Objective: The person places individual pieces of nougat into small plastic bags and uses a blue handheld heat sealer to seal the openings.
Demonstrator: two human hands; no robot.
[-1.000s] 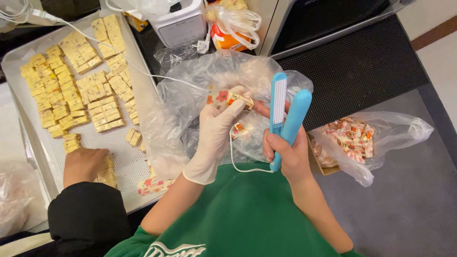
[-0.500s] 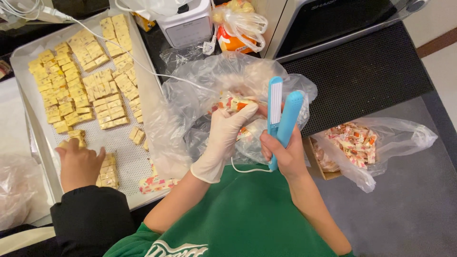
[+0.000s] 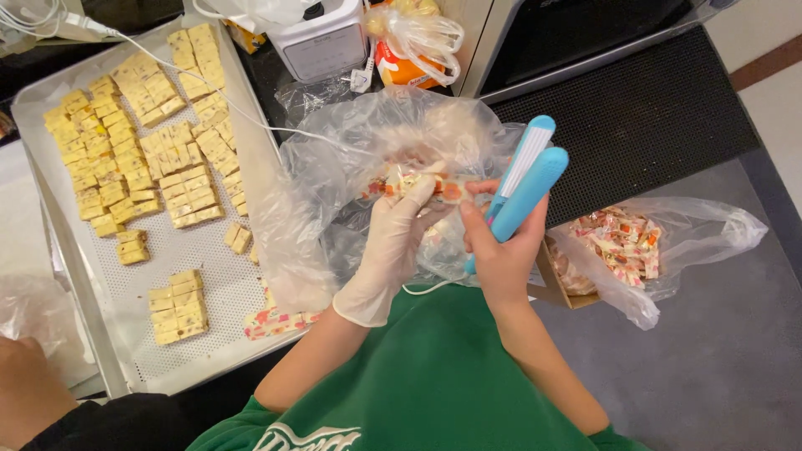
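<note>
While a blue heat sealer (image 3: 525, 179) sits gripped in the bare right hand (image 3: 501, 250), gloved left hand (image 3: 393, 242) pinching a printed candy wrapper (image 3: 418, 184) beside the sealer, over a clear bag (image 3: 334, 167), orange-patterned packets bagged (image 3: 622, 242) right of the sealer.

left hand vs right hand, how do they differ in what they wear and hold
The left hand wears a pale glove; the right hand is bare. The left hand pinches a wrapped candy at its end; the right hand grips a blue clamp-style sealer and touches the candy's other end with its fingertips. Both are raised over the open clear plastic bag, close together.
</note>
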